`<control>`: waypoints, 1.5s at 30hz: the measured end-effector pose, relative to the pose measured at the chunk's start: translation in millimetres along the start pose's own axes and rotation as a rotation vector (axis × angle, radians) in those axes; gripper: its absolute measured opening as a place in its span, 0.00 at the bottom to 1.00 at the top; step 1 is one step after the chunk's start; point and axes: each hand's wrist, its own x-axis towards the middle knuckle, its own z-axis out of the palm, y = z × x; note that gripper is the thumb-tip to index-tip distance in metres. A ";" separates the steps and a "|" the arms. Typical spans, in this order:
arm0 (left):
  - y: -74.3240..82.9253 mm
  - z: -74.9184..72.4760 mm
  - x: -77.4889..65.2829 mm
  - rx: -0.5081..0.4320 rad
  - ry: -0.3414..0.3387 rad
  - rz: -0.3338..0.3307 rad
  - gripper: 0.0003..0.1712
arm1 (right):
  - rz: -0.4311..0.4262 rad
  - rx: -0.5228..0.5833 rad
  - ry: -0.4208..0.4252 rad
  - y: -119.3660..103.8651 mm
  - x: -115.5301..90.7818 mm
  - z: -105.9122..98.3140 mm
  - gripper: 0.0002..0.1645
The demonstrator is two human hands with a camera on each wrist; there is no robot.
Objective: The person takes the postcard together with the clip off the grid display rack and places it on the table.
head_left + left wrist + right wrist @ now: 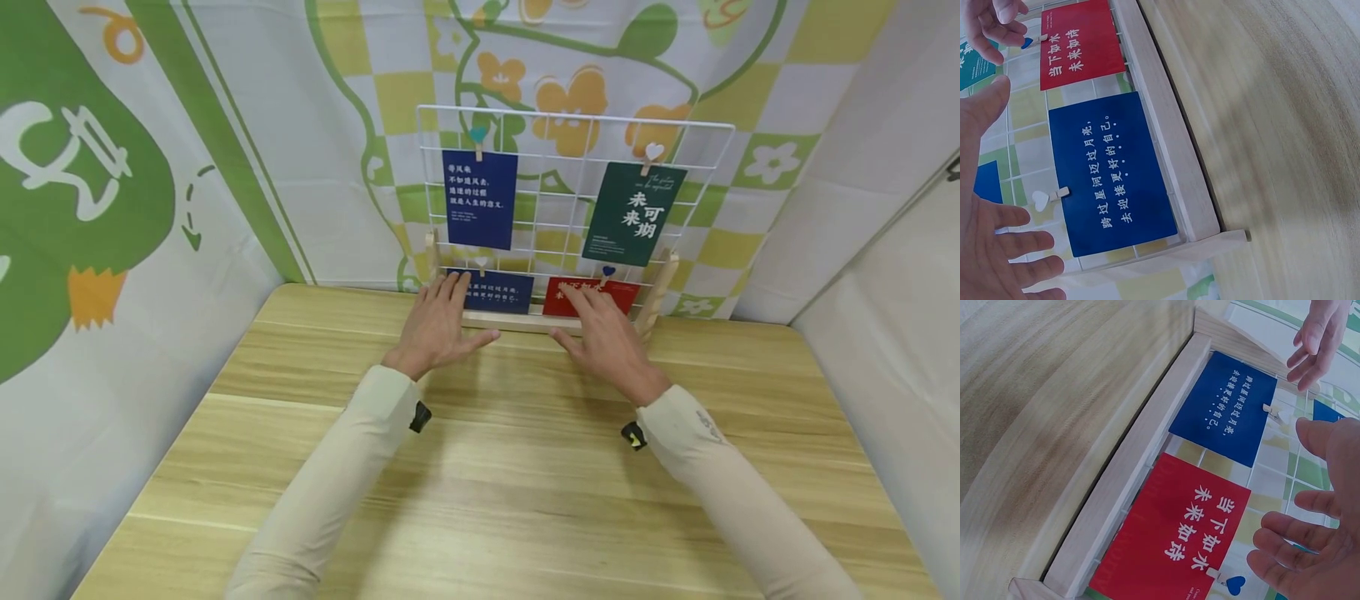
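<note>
A white wire grid (558, 196) stands upright in a wooden base (517, 321) at the back of the table. Four-sided cards hang on it from small clips. My left hand (435, 323), fingers extended, is in front of the lower-left blue card (1113, 175), which has a white heart clip (1041, 200). On the other side my right hand (606, 337) spreads its fingers before the red card (1169, 528), pinned by a blue heart clip (1235, 585). Both wrist views show the palms facing the grid with nothing held.
Higher on the grid hang another blue card (482, 200) with a teal heart clip (478, 135) and a green card (633, 214) with a white heart clip (654, 152). Beneath is a wood-grain table (517, 483). Patterned cloth (397, 100) hangs behind, and white fabric walls flank both sides.
</note>
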 end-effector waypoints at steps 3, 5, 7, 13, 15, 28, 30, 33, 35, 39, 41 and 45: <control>-0.6 -1.1 0.4 -0.005 0.015 0.004 0.59 | -0.004 0.002 0.000 -1.2 1.5 -1.2 0.43; -1.1 -1.8 0.4 -0.012 0.019 0.004 0.59 | -0.010 0.001 0.003 -1.8 2.6 -2.0 0.42; -1.4 -2.7 0.4 -0.014 0.024 0.001 0.58 | -0.014 -0.001 0.006 -2.7 3.7 -2.6 0.42; -3.0 -5.2 0.7 -0.004 0.031 0.003 0.59 | -0.015 0.010 0.009 -6.3 6.6 -5.6 0.40; -3.1 -6.3 0.5 -0.011 0.034 0.005 0.58 | -0.015 0.013 0.008 -7.2 8.2 -6.4 0.39; -4.2 -9.9 1.8 -0.023 0.065 0.009 0.57 | -0.049 0.020 0.026 -12.6 14.2 -9.5 0.37; -4.8 -10.1 2.2 -0.021 0.071 0.014 0.56 | -0.051 0.019 0.024 -13.6 15.1 -10.5 0.37; -5.8 -10.8 2.8 -0.022 0.076 0.019 0.56 | -0.051 0.022 0.024 -15.3 16.6 -11.9 0.37; -6.2 -11.5 3.2 -0.021 0.072 0.016 0.56 | -0.052 0.027 0.024 -16.2 17.6 -12.6 0.37; -6.6 -13.0 3.6 -0.023 0.063 0.004 0.56 | -0.047 0.033 0.023 -17.5 19.8 -13.4 0.37; -6.7 -13.8 3.7 -0.026 0.061 -0.002 0.56 | -0.044 0.035 0.023 -18.1 21.2 -14.3 0.37; -6.7 -14.9 4.1 -0.033 0.072 -0.009 0.55 | -0.056 0.036 0.036 -19.2 24.4 -16.7 0.37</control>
